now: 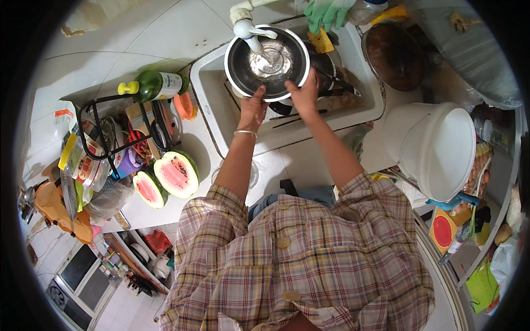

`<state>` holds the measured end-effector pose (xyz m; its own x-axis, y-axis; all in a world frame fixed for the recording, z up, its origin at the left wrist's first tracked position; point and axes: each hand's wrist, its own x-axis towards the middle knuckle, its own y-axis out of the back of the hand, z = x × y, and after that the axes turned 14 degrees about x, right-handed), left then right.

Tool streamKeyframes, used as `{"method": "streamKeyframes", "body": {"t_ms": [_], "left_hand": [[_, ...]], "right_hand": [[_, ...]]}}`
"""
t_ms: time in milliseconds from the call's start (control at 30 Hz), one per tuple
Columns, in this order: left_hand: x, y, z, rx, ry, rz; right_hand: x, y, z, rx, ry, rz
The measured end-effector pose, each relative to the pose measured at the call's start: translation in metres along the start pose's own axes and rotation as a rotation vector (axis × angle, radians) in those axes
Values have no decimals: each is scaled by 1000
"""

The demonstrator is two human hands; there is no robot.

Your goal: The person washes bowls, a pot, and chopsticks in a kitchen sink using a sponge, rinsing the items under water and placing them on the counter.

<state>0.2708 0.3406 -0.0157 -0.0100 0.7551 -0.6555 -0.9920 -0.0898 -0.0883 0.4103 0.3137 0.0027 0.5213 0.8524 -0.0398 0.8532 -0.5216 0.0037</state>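
Note:
Both hands hold a round pot [235,76] with a white rim and dark inside over the sink [265,142]. My left hand [251,111] grips its near rim at the left, thumb inside; my right hand [305,96] grips the rim at the right, thumb inside. The white faucet [248,33] reaches over the pot, and clear water lies or runs in its middle. Beneath and to the right, partly hidden, are a dark pan [323,66] with a black handle and chopsticks [300,118] in the sink. A yellow sponge [321,41] rests near the sink's back edge.
Green rubber gloves [329,12] hang at the back. A glass lid [393,56] and a white bucket [430,145] stand right. On the left are a green pump bottle [155,86], an orange brush [183,105], a black rack [97,157] with utensils and two cut watermelon pieces [177,174].

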Motion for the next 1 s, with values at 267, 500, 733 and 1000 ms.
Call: {"method": "streamKeyframes", "body": {"t_ms": [267, 500, 733, 1000], "left_hand": [[-6, 4, 5, -82, -42, -244], [-27, 12, 45, 256, -51, -272], [-20, 45, 32, 305, -209, 104], [-24, 4, -31, 90, -11, -110]], "right_hand": [[18, 2, 5, -180, -95, -53], [48, -5, 51, -231, -41, 74], [-8, -14, 23, 199, -600, -128], [-7, 49, 17, -140, -163, -50]]}}
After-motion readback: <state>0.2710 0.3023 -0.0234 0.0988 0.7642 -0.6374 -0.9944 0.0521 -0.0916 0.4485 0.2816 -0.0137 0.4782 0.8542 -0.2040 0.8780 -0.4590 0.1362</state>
